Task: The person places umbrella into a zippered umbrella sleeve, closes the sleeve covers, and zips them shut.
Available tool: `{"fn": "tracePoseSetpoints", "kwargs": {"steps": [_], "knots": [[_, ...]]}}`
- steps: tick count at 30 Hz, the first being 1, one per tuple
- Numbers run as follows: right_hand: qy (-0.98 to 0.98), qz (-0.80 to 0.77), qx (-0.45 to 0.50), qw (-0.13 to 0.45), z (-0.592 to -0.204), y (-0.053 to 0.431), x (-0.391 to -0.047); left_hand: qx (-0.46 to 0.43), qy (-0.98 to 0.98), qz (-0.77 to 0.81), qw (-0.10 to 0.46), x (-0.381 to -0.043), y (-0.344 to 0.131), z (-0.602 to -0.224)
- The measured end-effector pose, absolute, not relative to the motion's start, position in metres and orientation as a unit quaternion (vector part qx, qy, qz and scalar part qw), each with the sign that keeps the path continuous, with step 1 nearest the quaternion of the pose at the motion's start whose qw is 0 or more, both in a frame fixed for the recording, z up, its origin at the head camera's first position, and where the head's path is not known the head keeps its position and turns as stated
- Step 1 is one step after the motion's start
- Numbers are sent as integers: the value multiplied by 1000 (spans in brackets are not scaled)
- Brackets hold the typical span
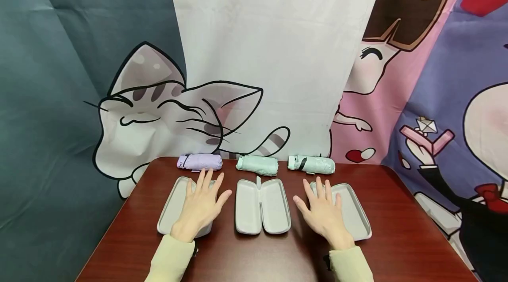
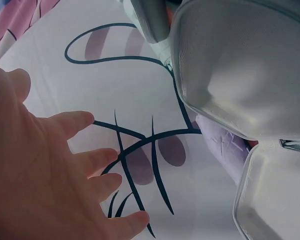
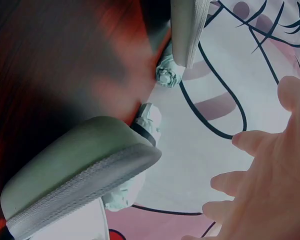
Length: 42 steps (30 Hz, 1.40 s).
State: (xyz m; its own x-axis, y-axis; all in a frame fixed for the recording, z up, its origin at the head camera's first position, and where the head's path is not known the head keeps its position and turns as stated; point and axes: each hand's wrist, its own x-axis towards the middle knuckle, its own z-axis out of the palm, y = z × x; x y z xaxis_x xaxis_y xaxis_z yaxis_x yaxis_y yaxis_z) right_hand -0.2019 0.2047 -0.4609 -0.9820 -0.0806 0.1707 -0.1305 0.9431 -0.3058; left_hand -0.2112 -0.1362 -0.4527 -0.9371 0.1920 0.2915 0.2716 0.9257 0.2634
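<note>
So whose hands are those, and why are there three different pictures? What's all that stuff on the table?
There's no robot here. The left hand and right hand are a person's bare hands. The big picture comes from a camera on the person's head, looking forward and down. The other two come from cameras worn on the wrists, one for each hand, so each hand looks huge and everything is tipped sideways.

On the brown table are a left case, a middle case and a right case, all light grey. Behind them lie a purple bundle and two mint-green ones, maybe folded umbrellas. A cartoon cloth hangs behind.

Both hands have their fingers spread and hold nothing.
</note>
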Motion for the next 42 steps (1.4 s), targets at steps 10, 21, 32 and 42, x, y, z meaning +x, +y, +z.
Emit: {"fn": "tracePoseSetpoints", "kwargs": {"steps": [10,21,32,42], "knots": [[-981,162,70,75,-459,197,-200,-120,-971,-162,130,-211,-141,-453],[-979,161,93,83,-454,181,-204,-105,-974,-166,114,-210,-152,-453],[-977,166,114,64,-446,158,-211,-104,-974,-160,125,-213,-168,-446],[-966,189,166,62,-447,126,-224,-95,-976,-149,125,-221,-182,-449]]}}
